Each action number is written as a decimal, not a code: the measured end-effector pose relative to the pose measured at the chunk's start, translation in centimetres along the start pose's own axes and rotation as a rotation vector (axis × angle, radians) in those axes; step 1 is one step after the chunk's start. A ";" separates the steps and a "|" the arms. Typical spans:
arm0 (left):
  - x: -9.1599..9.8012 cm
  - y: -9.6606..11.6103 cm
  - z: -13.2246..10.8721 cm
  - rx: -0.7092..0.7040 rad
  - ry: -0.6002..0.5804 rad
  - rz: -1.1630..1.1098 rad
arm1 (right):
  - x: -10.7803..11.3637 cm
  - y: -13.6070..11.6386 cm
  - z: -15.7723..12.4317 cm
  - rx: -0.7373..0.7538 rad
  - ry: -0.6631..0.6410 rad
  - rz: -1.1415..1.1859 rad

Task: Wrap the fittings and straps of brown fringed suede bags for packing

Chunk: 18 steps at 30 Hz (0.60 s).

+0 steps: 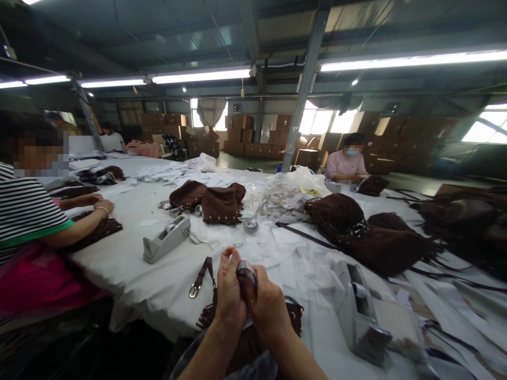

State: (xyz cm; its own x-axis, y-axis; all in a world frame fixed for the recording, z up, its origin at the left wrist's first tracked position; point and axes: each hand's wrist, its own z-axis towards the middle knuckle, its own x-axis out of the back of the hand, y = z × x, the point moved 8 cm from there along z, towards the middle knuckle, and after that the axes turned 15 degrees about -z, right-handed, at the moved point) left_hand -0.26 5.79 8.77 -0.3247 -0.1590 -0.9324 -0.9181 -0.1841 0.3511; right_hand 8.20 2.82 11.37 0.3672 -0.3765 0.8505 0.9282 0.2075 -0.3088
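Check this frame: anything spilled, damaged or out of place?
Loose white papers lie scattered over the table, some beside the plastic bag; it looks untidy, though possibly not a spill. No damage shows; the nearest brown bag is partly hidden.

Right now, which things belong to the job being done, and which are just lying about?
Seem part of the job:
shiny grey-brown piece, being held
brown fringed bag beneath it
buckled strap

Lying about for now:
left tape dispenser
right tape dispenser
see-through bag of scraps
cardboard boxes
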 end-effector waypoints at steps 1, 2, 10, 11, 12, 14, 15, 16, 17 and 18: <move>-0.2 -0.3 -0.1 0.020 -0.041 -0.003 | -0.1 0.0 0.0 0.037 0.002 -0.052; -0.6 -0.5 0.0 0.044 -0.095 0.018 | -0.2 0.1 0.0 0.082 -0.008 -0.111; -6.1 1.0 -0.5 -0.211 -0.799 1.212 | 1.0 0.9 1.5 0.404 -0.246 -0.521; -6.5 1.0 -0.4 -0.246 -0.822 1.297 | 1.6 0.6 2.0 0.425 -0.247 -0.508; -6.8 1.3 -0.1 -0.283 -0.810 1.327 | 2.3 0.4 2.5 0.427 -0.239 -0.487; -7.4 2.1 0.8 -0.378 -0.697 1.254 | 3.6 0.1 3.6 0.381 -0.204 -0.388; -7.6 2.7 1.3 -0.430 -0.608 1.163 | 4.2 0.1 4.0 0.338 -0.180 -0.299; -7.6 3.1 1.8 -0.468 -0.506 1.042 | 4.5 0.1 4.3 0.286 -0.150 -0.191; -7.2 3.3 2.4 -0.478 -0.396 0.902 | 4.7 0.3 4.5 0.230 -0.113 -0.083; -6.7 3.2 2.9 -0.452 -0.284 0.756 | 4.7 0.7 4.6 0.171 -0.067 0.007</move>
State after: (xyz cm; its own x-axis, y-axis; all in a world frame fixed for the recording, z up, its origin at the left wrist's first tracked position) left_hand -1.69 9.10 15.85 -0.8998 -0.1580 -0.4068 -0.2827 -0.4990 0.8192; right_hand 10.28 5.32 17.05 0.3635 -0.3152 0.8767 0.8999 0.3621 -0.2429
